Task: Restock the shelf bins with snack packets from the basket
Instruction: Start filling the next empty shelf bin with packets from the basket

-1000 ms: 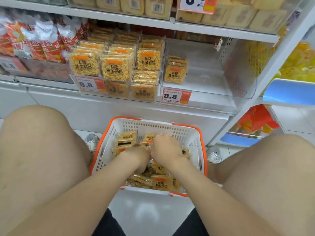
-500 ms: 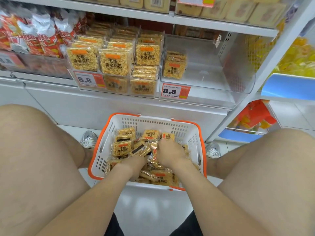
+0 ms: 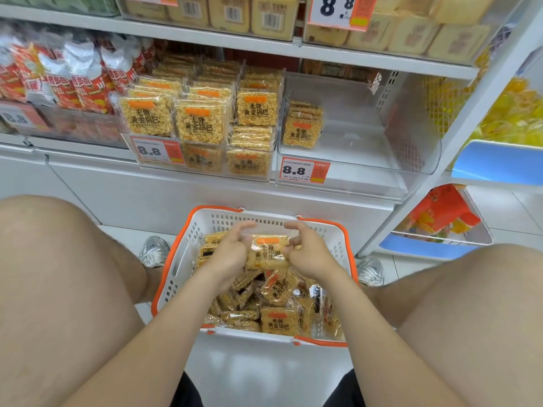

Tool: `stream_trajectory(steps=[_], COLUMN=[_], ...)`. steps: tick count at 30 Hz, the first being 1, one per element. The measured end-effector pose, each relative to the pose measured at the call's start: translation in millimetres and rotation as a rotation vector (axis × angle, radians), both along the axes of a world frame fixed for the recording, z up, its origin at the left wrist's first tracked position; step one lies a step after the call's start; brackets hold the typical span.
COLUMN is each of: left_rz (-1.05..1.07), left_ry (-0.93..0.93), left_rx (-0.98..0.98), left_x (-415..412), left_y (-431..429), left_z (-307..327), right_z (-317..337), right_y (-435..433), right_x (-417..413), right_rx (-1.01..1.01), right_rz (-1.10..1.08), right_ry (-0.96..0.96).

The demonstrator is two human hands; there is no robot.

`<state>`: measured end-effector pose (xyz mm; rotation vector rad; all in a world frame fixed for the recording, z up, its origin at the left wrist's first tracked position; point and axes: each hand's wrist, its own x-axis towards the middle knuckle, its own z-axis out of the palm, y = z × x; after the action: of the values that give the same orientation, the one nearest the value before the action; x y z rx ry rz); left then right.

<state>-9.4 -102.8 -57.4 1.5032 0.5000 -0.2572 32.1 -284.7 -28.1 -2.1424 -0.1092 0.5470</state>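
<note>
A white basket with an orange rim [image 3: 188, 248] sits on the floor between my knees, holding several golden snack packets [image 3: 277, 321]. Above it, my left hand [image 3: 232, 254] and my right hand [image 3: 308, 254] grip the two sides of a small stack of snack packets [image 3: 267, 254], label facing me. On the shelf, the left clear bin [image 3: 205, 168] is packed with the same packets. The right clear bin [image 3: 367, 177] holds only one short stack [image 3: 302, 127] at its left side.
Red and white snack bags [image 3: 73, 74] fill the bin further left. Boxed goods sit on the shelf above [image 3: 264, 16]. A neighbouring rack with blue trays [image 3: 496, 163] stands at the right. My knees flank the basket, and my shoes [image 3: 152, 251] rest beside it.
Both hands were digging among the packets in the basket. Now they have lifted a small stack of packets up above the pile, toward the basket's far side.
</note>
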Motion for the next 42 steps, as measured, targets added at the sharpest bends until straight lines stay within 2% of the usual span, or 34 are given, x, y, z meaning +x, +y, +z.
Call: stream_trajectory(steps=[3, 7, 13, 21, 23, 25, 28, 33, 37, 42], left_rz=[0.247, 0.3, 0.307, 0.147, 0.085, -0.005, -0.105, -0.119, -0.279, -0.241], left_ry=[-0.05, -0.113, -0.179, -0.432, -0.482, -0.516, -0.517, -0.492, -0.338, -0.292], left_rx=[-0.138, -0.254, -0.104, 0.156, 0.262, 0.42, 0.771, 1.22, 1.39, 1.525], left_x=[3, 4, 9, 40, 51, 64, 85, 106, 108, 117], left_y=[0, -2, 2, 32, 43, 53, 71, 104, 102, 94], left_z=[8, 22, 36, 111, 135, 160, 189, 174, 158, 149], right_z=[8, 19, 39, 94, 110, 126, 147, 175, 173, 171], right_y=[-2, 0, 8, 43, 50, 59, 75, 105, 118, 125], right_x=[2, 0, -5, 11, 24, 42, 67, 110, 140, 162], right_rx=[0.171, 0.274, 0.295, 0.089, -0.019, -0.047, -0.11, -0.282, -0.507, -0.729], right_rz=[-0.093, -0.151, -0.146, -0.072, -0.012, 0.028, -0.036, -0.118, 0.023, 0.174], right_ry=[0.004, -0.022, -0.077, -0.584, -0.69, -0.696, -0.775, -1.017, -1.102, -1.135])
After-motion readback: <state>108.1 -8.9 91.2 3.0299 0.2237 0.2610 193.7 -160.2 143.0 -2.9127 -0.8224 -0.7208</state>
